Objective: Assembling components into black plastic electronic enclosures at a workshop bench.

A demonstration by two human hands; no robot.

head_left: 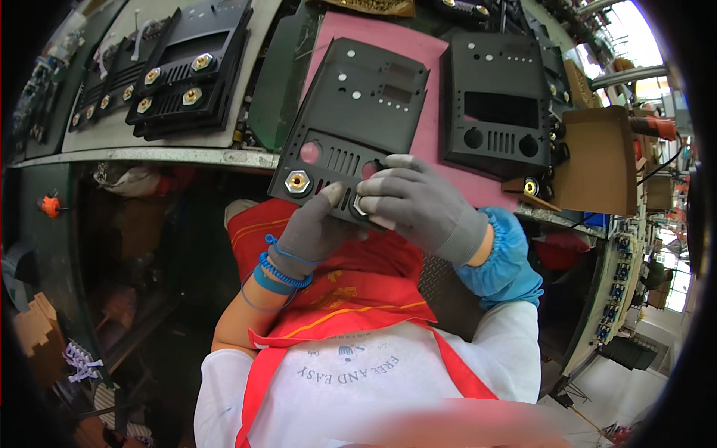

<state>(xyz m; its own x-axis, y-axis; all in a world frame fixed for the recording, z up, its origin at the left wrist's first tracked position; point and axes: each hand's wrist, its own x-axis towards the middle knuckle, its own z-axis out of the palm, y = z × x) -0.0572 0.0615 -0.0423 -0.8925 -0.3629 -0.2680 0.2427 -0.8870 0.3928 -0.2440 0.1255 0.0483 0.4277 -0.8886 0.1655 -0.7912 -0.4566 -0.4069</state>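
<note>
Matt black metal panel, shiny brass-coloured nut, grey knit cloth gloves, smooth pink sheet

My gloved left hand and right hand grip the black panel's lower edge, one brass connector fitted.

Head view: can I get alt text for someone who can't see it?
Two grey-gloved hands, left hand and right hand, grip the near edge of a black metal panel resting on a pink mat. One brass connector sits in the panel; more black panels lie on the workbench.
</note>
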